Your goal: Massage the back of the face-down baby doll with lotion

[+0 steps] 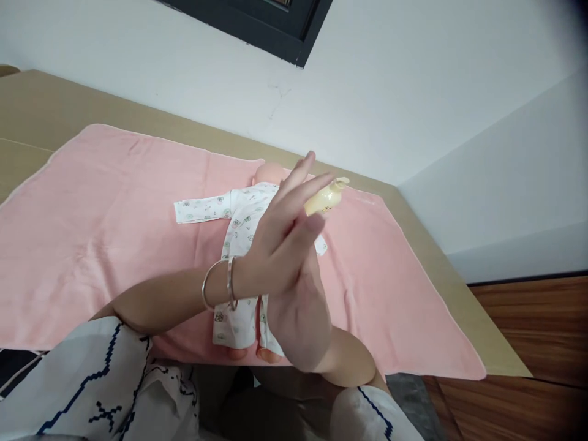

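Note:
My left hand (285, 226), with two silver bangles (231, 285) at the wrist, is open, its fingers stretched up and to the right. Pressed against it is my right hand (301, 315), palm flat and in view; its fingers are largely hidden behind the left hand. I see nothing held between the two palms. Behind and below the hands a doll (243, 226) lies on its back in white printed clothes, its head and one sleeve partly covered by my hands. Just past my fingertips is a pale yellow pump bottle (327, 197), partly hidden.
A pink blanket (128, 226) with a few creases is spread under the doll on a tan table (68, 98). A white wall (206, 86) with a dark frame (275, 30) rises behind. Brown wooden panels (528, 324) stand beyond the table's right edge.

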`<move>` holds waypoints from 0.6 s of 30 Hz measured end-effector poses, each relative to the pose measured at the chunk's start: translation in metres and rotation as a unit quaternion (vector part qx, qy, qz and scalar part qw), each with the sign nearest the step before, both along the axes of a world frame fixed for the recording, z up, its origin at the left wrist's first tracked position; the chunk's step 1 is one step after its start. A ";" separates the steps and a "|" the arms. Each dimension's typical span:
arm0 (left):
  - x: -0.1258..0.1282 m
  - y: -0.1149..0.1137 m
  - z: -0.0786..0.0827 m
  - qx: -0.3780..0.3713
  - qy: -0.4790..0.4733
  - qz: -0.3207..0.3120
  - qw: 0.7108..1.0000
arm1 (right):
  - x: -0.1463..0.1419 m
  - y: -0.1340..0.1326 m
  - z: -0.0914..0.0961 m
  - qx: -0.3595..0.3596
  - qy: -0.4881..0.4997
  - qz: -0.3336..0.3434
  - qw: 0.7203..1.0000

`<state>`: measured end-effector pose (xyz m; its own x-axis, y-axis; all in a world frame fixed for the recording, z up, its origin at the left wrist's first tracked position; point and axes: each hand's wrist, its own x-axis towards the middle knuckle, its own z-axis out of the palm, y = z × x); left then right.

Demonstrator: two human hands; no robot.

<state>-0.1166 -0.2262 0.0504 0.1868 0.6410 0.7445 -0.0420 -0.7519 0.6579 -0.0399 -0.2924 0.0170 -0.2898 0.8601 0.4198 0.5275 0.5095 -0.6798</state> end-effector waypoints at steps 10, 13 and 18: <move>0.009 0.115 -0.070 -0.102 -0.031 0.127 0.986 | 0.019 0.081 0.002 -0.138 0.207 -0.016 0.968; 0.003 0.139 -0.092 -0.163 -0.031 0.246 0.955 | 0.029 0.104 -0.015 -0.047 0.099 -0.096 0.989; 0.002 0.149 -0.122 -0.178 0.038 0.261 0.948 | 0.042 0.137 -0.042 0.033 -0.152 -0.061 0.986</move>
<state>-0.1144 -0.0775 -0.0720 -0.1804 0.8691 0.4606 0.3328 -0.3867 0.8601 0.0019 -0.1551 -0.0248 -0.3058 0.8706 0.3854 0.7619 0.4666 -0.4493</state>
